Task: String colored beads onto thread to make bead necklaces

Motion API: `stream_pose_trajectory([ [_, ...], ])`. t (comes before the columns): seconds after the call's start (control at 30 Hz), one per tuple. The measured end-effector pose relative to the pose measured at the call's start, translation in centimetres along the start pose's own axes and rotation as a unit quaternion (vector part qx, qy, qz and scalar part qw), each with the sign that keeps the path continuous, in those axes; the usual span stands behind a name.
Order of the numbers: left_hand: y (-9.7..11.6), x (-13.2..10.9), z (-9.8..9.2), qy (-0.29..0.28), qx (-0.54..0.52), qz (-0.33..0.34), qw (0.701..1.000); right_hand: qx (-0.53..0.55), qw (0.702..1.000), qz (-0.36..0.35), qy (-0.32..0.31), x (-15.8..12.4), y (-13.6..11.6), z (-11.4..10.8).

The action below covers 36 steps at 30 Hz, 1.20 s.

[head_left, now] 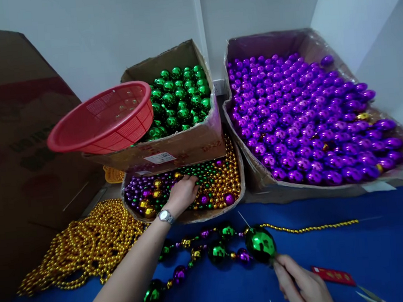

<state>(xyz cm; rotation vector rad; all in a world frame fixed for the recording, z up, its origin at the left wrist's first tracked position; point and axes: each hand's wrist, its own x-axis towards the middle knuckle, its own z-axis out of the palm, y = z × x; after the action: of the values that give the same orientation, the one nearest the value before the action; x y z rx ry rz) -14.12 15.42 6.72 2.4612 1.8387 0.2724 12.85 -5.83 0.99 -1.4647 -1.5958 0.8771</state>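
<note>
My left hand (183, 193), with a watch on its wrist, reaches into a low cardboard box (189, 215) of mixed purple, green and gold beads; its fingers curl down among the beads and their tips are hidden. My right hand (301, 285) pinches the end of a strand right next to a large green ball (260, 243). That ball heads a string of green, purple and gold beads (196, 255) lying on the blue table (373, 258). A thin gold bead strand (310, 228) trails right from the ball.
A box of green balls (179, 96) with a red mesh basket (103, 119) resting on it stands behind. A large box of purple balls (308, 118) is at the right. Gold bead strands (86, 245) are heaped at the left; red-handled scissors (334, 275) lie by my right hand.
</note>
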Motion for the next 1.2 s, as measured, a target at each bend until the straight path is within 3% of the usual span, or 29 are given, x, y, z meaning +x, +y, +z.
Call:
stream_pose_trajectory([
  [0.2,2.5,2.0,0.9,-0.052,-0.03,0.072,0.996,-0.015,0.998,-0.038,-0.04,0.5,-0.4,-0.4],
  [0.47,4.9,6.9,3.1,-0.058,-0.095,0.052,0.992,-0.044,0.998,-0.024,-0.026,0.2,0.2,-0.2],
  [0.6,5.4,6.4,2.5,-0.049,-0.189,0.034,0.98,-0.047,0.998,-0.02,-0.022,0.2,-0.1,-0.4],
  [0.73,6.4,3.0,0.4,-0.032,-0.324,0.022,0.945,-0.046,0.999,-0.016,-0.008,0.3,-0.6,-0.8],
  [0.8,7.1,0.7,-0.6,-0.032,-0.409,0.017,0.912,-0.043,0.999,-0.019,-0.014,0.5,-0.7,-0.8],
  [0.83,7.5,-0.5,-1.0,-0.039,-0.478,0.004,0.877,-0.042,0.999,-0.024,-0.019,0.6,-0.8,-0.9],
  [0.93,8.6,-3.3,-1.2,-0.089,-0.715,-0.081,0.689,-0.046,0.998,-0.049,-0.014,0.8,-0.8,-0.8],
  [0.97,8.9,-3.9,-1.1,-0.102,-0.758,-0.106,0.636,-0.047,0.997,-0.061,-0.009,0.8,-0.8,-0.8],
  [1.0,9.1,-4.4,-1.0,-0.108,-0.777,-0.124,0.608,-0.049,0.996,-0.073,-0.004,0.8,-0.8,-0.7],
  [1.07,9.5,-5.1,-0.7,-0.109,-0.792,-0.14,0.584,-0.052,0.995,-0.087,-0.004,0.8,-0.8,-0.7],
  [1.2,10.1,-5.6,-0.5,-0.111,-0.8,-0.146,0.571,-0.062,0.995,-0.084,-0.003,0.7,-0.9,-0.6],
])
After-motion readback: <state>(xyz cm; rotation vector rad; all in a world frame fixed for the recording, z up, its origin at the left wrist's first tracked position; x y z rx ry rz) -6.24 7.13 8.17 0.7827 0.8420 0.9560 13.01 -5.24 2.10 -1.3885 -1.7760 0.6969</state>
